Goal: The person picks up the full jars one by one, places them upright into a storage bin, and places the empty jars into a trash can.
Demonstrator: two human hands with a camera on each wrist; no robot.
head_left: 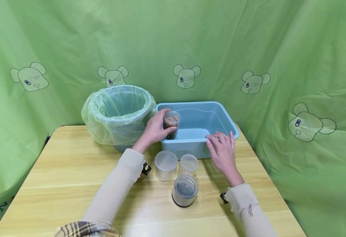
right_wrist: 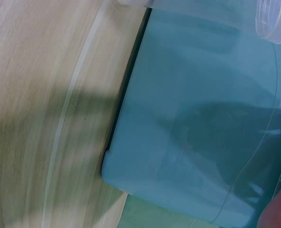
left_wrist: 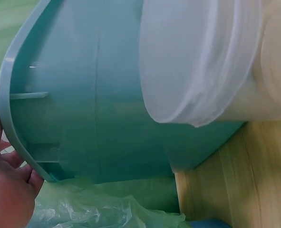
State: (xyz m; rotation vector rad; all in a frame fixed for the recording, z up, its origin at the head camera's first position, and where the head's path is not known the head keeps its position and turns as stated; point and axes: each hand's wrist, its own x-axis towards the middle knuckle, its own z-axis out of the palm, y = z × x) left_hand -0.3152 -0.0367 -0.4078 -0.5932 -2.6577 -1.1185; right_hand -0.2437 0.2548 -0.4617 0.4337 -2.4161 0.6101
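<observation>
My left hand (head_left: 154, 129) grips a clear plastic jar (head_left: 171, 119) with reddish-brown pieces inside. The jar stands upright at the left end of the blue basin (head_left: 187, 147), its lower part hidden behind the front rim. In the left wrist view, the hand's fingers (left_wrist: 24, 173) show beside the basin's rim, and the jar is out of sight. Over the basin's front rim, toward the right, lie the fingers of my right hand (head_left: 224, 153), holding no jar. Only a bit of that hand (right_wrist: 276, 209) shows in the right wrist view.
In front of the basin stand a wide clear jar (head_left: 166, 162), a smaller clear jar (head_left: 189, 162) and a jar with a dark top (head_left: 185, 188). Left of the basin is a bucket lined with a green plastic bag (head_left: 102, 128). A green curtain (head_left: 220, 39) hangs behind the wooden table (head_left: 72, 184).
</observation>
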